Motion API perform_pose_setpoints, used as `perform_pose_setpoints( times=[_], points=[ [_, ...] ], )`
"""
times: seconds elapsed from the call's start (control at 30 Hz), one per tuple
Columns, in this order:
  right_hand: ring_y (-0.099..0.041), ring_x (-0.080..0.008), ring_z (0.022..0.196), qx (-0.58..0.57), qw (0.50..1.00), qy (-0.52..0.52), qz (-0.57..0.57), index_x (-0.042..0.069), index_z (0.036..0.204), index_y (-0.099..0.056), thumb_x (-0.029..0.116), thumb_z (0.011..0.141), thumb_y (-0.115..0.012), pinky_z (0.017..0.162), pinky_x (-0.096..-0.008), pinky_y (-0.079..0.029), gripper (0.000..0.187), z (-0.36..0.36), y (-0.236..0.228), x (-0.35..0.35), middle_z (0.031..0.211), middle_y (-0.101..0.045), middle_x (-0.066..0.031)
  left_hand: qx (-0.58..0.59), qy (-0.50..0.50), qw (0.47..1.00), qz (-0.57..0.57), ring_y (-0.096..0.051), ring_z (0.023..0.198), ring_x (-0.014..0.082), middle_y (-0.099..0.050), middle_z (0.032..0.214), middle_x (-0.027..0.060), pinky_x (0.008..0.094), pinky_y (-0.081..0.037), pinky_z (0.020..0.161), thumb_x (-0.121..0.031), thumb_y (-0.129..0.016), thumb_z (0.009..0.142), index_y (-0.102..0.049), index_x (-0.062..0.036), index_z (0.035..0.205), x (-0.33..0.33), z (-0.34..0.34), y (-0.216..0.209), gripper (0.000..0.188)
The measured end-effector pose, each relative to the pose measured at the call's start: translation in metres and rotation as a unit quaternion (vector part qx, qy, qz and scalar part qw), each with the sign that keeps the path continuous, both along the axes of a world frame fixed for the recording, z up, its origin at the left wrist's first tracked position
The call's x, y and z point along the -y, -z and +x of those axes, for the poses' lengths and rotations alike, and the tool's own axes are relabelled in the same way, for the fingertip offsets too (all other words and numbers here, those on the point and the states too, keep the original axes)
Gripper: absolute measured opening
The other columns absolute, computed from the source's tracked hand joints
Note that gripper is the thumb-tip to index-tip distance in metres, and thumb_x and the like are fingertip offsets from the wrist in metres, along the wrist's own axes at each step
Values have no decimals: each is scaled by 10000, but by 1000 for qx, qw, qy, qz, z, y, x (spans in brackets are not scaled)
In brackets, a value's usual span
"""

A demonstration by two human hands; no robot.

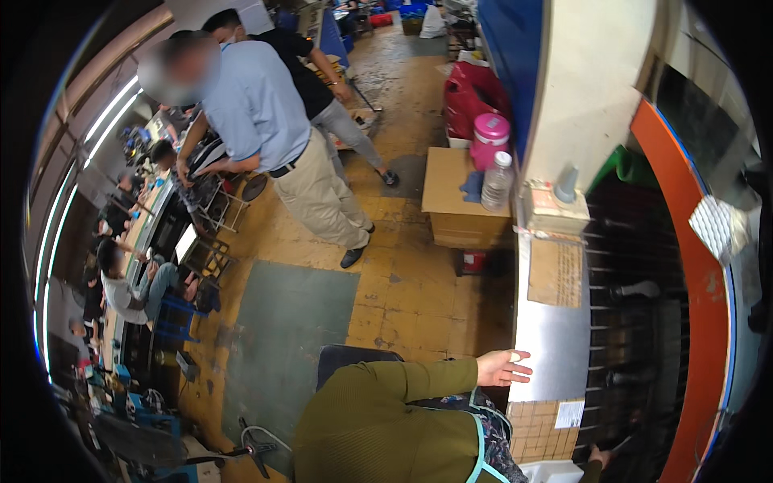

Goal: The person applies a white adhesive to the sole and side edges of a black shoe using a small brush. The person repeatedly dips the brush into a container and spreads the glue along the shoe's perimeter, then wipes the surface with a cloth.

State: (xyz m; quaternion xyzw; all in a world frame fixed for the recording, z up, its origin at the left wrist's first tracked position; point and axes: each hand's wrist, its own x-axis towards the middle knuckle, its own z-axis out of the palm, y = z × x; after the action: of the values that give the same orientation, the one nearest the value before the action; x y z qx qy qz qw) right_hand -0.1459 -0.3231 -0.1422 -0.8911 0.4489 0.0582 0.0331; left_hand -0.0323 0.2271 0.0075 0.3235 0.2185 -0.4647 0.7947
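My left arm, in an olive-green sleeve, reaches right to a narrow bench edge [547, 354]. My left hand [499, 369] is open over its pale metal strip, fingers stretched out. A small white patch shows at the fingertips; whether it is a finger cover or a loose piece I cannot tell. Lower down, my right hand [599, 456] is dim and partly hidden beside the dark slatted rack [600, 322]. A thin pale shape lies by its fingers, too unclear to name. On the rack's bars rests a grey shoe-like piece [636, 289].
An orange curved panel [684, 241] borders the rack. Further along stand a cardboard box [463, 229], a clear plastic bottle [498, 181] and a pink jug [489, 141]. A person in a blue shirt [258, 105] stands in the aisle; others sit along a bench at left.
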Motion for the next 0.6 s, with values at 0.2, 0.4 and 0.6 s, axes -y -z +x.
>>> perform_pose_setpoints(
  times=[0.2, 0.4, 0.6],
  points=[
    [-566, -300, 1134, 145, 974, 90, 148, 65, 1333, -476, 405, 714, -777, 928, -391, -453, 768, -4, -47, 48, 1258, -582, -129, 50, 37, 997, -37, -572, 1177, 205, -551, 1341, 83, 300, -379, 883, -331, -459, 974, -407, -224, 1413, -3, 23, 15, 454],
    [-576, -250, 1096, 403, 748, 218, 481, 111, 1284, -542, 501, 750, -721, 863, -389, -465, 686, -51, -156, 7, 1235, -596, -58, 73, 217, 971, -74, -586, 1153, 237, -556, 1328, 119, 333, -391, 850, -365, -526, 941, -422, -222, 1408, 35, 43, 20, 499],
    [-575, -220, 1121, 623, 512, 114, 581, 50, 1264, -549, 412, 830, -633, 991, -377, -416, 571, -117, -215, -165, 1239, -603, -79, -11, 397, 887, -233, -450, 1315, 314, -470, 1398, 200, 442, -395, 1022, -469, -594, 910, -436, -194, 1381, 94, 28, -8, 568]
  ],
)
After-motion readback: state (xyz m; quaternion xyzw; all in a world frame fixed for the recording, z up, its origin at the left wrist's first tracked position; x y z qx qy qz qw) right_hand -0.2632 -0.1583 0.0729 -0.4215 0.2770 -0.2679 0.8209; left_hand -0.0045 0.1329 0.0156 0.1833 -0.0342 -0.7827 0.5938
